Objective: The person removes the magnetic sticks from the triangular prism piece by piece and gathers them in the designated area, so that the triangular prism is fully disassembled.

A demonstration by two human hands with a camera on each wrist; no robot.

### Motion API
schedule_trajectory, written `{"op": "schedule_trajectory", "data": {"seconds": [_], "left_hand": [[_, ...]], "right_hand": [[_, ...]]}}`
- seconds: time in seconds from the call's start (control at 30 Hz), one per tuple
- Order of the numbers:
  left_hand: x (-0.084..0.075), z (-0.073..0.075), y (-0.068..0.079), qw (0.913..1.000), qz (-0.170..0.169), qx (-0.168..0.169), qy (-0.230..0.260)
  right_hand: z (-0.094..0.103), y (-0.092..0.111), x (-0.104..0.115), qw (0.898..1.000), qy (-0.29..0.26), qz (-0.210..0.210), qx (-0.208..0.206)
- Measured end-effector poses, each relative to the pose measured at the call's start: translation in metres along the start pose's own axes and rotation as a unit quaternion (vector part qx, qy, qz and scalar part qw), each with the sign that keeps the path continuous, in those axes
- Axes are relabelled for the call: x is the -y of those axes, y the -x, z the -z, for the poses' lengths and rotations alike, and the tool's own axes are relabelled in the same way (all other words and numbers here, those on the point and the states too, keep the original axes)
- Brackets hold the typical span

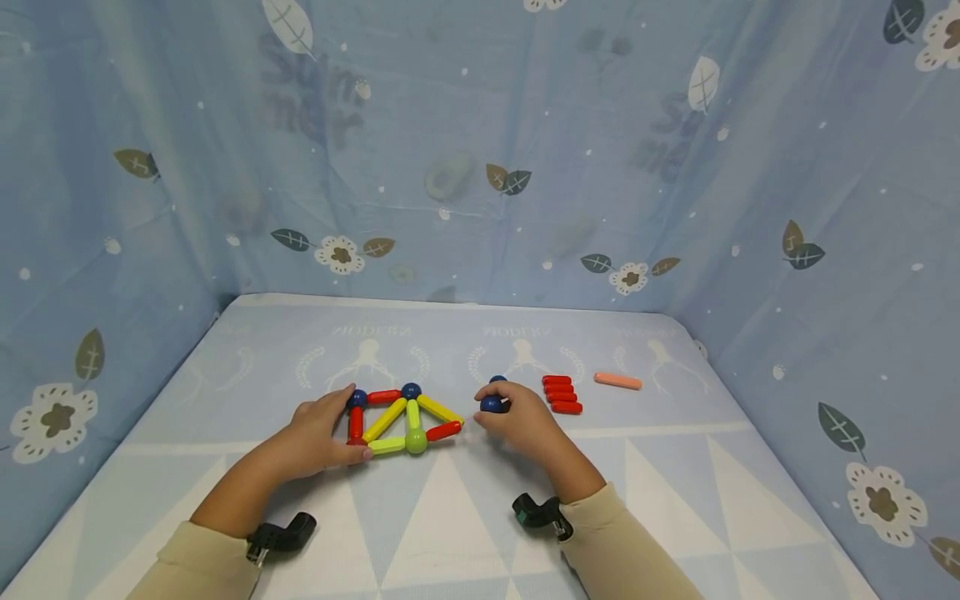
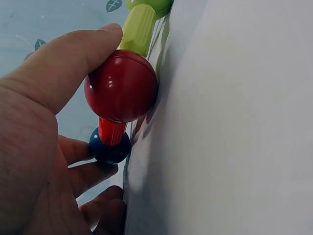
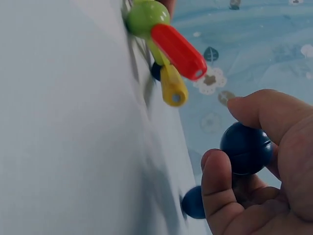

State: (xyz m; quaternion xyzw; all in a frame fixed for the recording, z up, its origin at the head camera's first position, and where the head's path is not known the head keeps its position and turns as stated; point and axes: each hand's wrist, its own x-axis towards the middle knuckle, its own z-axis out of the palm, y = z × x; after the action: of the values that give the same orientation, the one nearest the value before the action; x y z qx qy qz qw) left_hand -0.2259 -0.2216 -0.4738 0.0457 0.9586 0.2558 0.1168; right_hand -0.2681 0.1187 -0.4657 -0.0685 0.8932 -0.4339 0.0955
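My left hand (image 1: 311, 435) grips the left end of a flat frame of magnetic sticks and balls. In the left wrist view its thumb lies by the red ball (image 2: 122, 88) and lime stick (image 2: 138, 30), its fingers around a blue ball (image 2: 109, 147). The frame also has yellow sticks (image 1: 385, 420) and a lime ball (image 1: 416, 440). At its right end, a red stick (image 3: 178, 51) and a yellow stick (image 3: 173, 87) stick out with free tips. Just right of them, my right hand (image 1: 528, 421) pinches a blue ball (image 3: 246, 148) between thumb and fingers.
Another blue ball (image 1: 497, 379) lies on the table just behind my right hand. Several red sticks (image 1: 561, 394) are lined up to the right, with an orange stick (image 1: 618, 381) farther over. A patterned cloth (image 1: 480, 150) hangs behind the table and along both sides.
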Motion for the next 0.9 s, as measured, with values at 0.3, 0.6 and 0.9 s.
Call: {"op": "schedule_trajectory", "data": {"seconds": [0.3, 0.6, 0.9], "left_hand": [[0.002, 0.003, 0.003, 1.0000, -0.004, 0.008, -0.001], [0.003, 0.000, -0.001, 0.9999, -0.011, 0.007, -0.005], [0.002, 0.002, 0.000, 0.9999, -0.008, 0.008, -0.001]], "right_hand": [[0.017, -0.004, -0.019, 1.000, -0.006, -0.010, -0.013], [0.021, -0.003, -0.027, 0.999, 0.004, -0.015, -0.036], [0.018, -0.006, -0.027, 0.998, -0.003, -0.029, -0.054]]}}
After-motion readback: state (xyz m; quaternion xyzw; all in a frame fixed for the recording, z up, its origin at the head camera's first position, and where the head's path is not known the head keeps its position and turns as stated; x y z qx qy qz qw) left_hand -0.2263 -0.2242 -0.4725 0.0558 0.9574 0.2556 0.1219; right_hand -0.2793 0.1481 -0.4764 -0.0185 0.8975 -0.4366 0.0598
